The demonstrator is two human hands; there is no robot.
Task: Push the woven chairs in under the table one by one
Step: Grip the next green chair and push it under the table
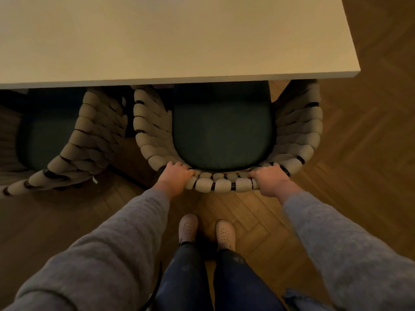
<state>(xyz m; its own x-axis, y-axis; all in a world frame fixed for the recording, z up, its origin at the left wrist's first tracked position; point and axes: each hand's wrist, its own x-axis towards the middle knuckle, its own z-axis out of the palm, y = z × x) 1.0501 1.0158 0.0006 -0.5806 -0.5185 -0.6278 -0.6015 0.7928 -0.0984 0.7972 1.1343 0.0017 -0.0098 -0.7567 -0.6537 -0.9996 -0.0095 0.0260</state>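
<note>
Left hand [176, 177] and right hand [270, 179] each grip the curved back rim of the woven chair [221, 184], fingers curled over it. Its dark seat [222, 133] sits partly under the desk [170, 41]. A second woven chair [89, 135] stands left of it, also at the desk edge.

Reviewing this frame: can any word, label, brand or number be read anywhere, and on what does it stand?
No text can be read in this frame.
White tag hanging from the left chair: too small to read.
Table, right chair, shoes: no lettering visible.
</note>
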